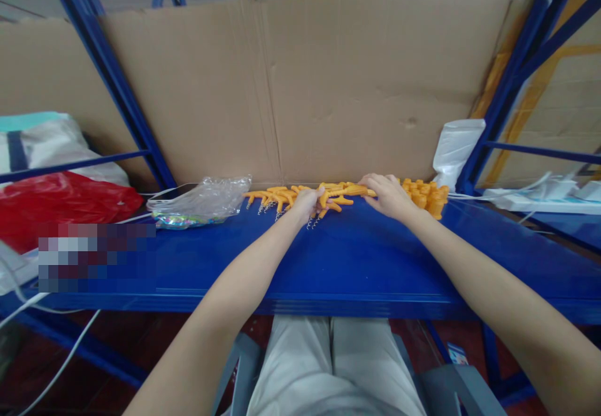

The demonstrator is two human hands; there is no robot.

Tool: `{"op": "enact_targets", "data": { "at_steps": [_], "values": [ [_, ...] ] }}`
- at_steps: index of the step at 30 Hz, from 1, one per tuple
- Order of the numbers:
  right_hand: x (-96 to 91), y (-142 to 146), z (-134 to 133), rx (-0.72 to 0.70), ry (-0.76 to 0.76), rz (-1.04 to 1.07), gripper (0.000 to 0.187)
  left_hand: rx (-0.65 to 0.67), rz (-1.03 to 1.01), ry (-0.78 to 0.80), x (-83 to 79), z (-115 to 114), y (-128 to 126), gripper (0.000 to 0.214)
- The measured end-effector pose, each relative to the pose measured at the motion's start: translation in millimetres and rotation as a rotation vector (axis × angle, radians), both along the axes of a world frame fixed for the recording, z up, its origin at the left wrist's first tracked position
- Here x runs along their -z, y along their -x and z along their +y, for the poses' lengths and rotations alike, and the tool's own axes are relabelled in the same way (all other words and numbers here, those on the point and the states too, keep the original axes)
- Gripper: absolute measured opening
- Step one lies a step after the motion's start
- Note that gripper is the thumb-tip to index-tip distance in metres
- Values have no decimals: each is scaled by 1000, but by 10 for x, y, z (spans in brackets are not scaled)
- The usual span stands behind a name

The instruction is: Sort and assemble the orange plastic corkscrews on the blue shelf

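Orange-handled corkscrews lie in a loose row along the back of the blue shelf, several of their wire spirals pointing toward me. My left hand is closed at the right end of this row, gripping a corkscrew by its orange handle. My right hand has its thumb and fingers closed around the end of an orange piece that looks like another corkscrew handle. Right beside that hand stands a cluster of orange cylindrical pieces, upright and close together. My fingers partly hide what they hold.
A clear plastic bag with colourful contents lies at the left, near a red plastic bag. Cardboard closes off the back. A white bag leans by the right blue post, with a power strip beyond it.
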State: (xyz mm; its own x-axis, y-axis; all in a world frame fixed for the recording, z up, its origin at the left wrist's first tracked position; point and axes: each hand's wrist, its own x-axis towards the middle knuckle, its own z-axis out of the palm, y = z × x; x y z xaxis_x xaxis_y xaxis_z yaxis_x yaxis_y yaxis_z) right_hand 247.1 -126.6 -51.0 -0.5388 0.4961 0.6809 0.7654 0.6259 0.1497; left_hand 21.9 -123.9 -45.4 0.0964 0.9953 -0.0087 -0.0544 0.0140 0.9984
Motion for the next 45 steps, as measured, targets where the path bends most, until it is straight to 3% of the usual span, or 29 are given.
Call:
{"op": "enact_targets", "data": {
  "at_steps": [6, 13, 31, 39, 45],
  "values": [
    [85, 55, 5, -15, 114, -16, 40, 18, 124, -130, 77, 20, 14, 38],
    [132, 139, 54, 28, 162, -102, 33, -18, 193, -132, 67, -15, -60, 31],
    [-28, 169, -37, 127, -94, -272, 26, -49, -84, 131, 4, -21, -94, 21],
    [-48, -198, 47, 313, 5, 9, 21, -191, -137, 73, -5, 84, 121, 22],
    [-113, -432, 150, 486, 147, 245, 25, -130, -122, 1, 39, 71, 89, 32]
  ]
}}
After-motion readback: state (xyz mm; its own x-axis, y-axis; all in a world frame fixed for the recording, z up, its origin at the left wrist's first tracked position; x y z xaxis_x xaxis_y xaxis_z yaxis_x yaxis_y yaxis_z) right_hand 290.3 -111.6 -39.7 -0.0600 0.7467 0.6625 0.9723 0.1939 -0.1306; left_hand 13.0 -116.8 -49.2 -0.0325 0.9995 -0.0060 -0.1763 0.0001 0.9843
